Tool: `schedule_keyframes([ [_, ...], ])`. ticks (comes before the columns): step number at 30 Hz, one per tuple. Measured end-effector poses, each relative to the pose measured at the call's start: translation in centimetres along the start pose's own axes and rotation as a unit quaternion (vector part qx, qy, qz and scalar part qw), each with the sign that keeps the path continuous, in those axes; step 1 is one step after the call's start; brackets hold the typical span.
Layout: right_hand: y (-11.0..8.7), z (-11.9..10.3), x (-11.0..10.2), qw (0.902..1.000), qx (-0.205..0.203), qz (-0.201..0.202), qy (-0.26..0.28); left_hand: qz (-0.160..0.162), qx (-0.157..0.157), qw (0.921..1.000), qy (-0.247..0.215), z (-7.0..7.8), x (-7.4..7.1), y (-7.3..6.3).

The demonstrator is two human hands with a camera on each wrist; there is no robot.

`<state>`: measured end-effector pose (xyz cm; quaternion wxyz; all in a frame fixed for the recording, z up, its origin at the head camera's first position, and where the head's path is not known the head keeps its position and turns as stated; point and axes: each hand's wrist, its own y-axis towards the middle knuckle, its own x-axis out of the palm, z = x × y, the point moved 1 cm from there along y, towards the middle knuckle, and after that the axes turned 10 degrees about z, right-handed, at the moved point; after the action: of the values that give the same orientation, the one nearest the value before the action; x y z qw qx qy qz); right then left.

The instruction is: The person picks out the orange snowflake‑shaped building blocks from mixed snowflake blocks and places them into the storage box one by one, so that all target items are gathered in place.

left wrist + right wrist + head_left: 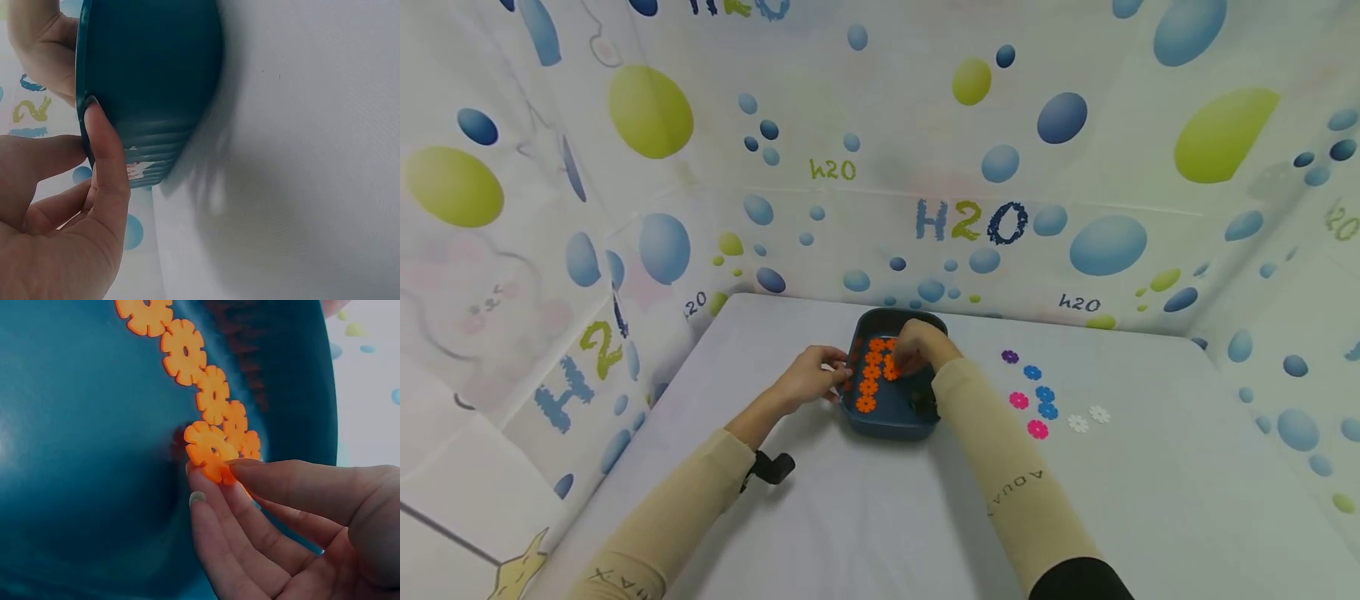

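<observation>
A dark blue, deep rectangular plastic container stands on the table. My left hand grips its left rim between thumb and fingers; the left wrist view shows one finger flat along the outer wall. Inside, orange flower-shaped plastic discs lie in a linked-looking row along the left side, curving at the far end. Reaching in from the right, my right hand pinches an orange flower disc between thumb and fingertips. That disc overlaps the far end of the row in the right wrist view.
Right of the container, loose flower discs lie on the white tablecloth: a purple one, several blue ones, pink ones and white ones. A printed curtain hangs behind and at both sides.
</observation>
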<state>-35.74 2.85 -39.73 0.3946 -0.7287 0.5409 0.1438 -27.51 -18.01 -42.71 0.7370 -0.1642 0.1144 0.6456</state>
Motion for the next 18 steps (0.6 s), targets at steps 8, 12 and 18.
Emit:
schedule_keyframes([
  [8, 0.54, 0.30, 0.51, 0.9999, 0.006, -0.005, -0.015, 0.004, 0.005, 1.0000, 0.005, 0.18, 0.06, -0.05],
  [12, 0.54, 0.58, 0.58, 0.9999, -0.002, -0.008, -0.009, 0.005, 0.007, 0.9999, 0.008, 0.24, 0.14, -0.03],
  [18, 0.56, 0.52, 0.54, 0.9999, -0.001, 0.006, -0.013, 0.005, 0.011, 0.9999, 0.006, 0.31, 0.23, 0.08],
])
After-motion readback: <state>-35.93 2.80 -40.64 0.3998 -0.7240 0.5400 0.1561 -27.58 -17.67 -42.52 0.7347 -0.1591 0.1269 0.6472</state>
